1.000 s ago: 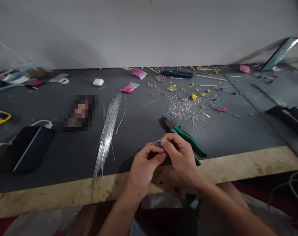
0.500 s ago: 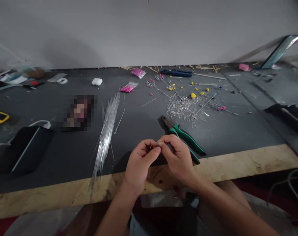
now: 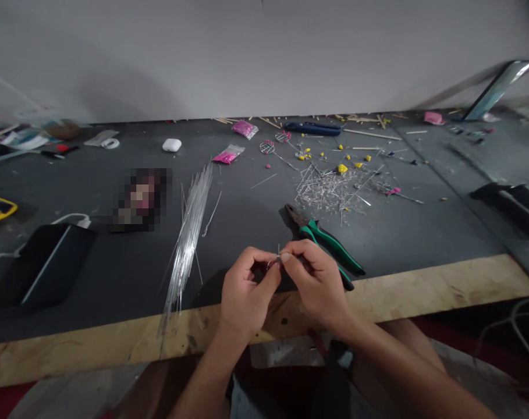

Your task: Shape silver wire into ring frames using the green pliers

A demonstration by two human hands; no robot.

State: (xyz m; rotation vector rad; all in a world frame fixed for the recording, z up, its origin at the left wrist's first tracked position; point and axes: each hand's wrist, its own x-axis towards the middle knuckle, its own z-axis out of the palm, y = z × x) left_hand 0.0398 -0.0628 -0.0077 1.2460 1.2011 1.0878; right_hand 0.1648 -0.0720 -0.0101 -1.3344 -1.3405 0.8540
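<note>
Between my two hands, over the table's front edge, is a small bent piece of silver wire point(image 3: 279, 256) with a curved loop and a short end pointing up. My left hand point(image 3: 249, 288) pinches its left side between thumb and forefinger. My right hand point(image 3: 314, 276) is closed on the right side, its fingertips almost touching the left ones. Much of the wire is hidden by the fingers. Green-handled pliers point(image 3: 334, 247) lie just beyond my right hand, jaws pointing away to the left. A bundle of straight wires point(image 3: 190, 233) lies left of my left hand.
A heap of short wire pieces point(image 3: 329, 186) with yellow bits lies beyond the pliers. Two pink packets point(image 3: 229, 153), a white earbud case point(image 3: 171, 145) and a dark blue tool point(image 3: 312, 128) are farther back. A black box-like device point(image 3: 57, 262) stands left. Bare wood point(image 3: 443, 285) edges the table.
The fingertips have shifted slightly on the wire, and my left thumb has dropped lower. A short wire end now shows upright between the hands.
</note>
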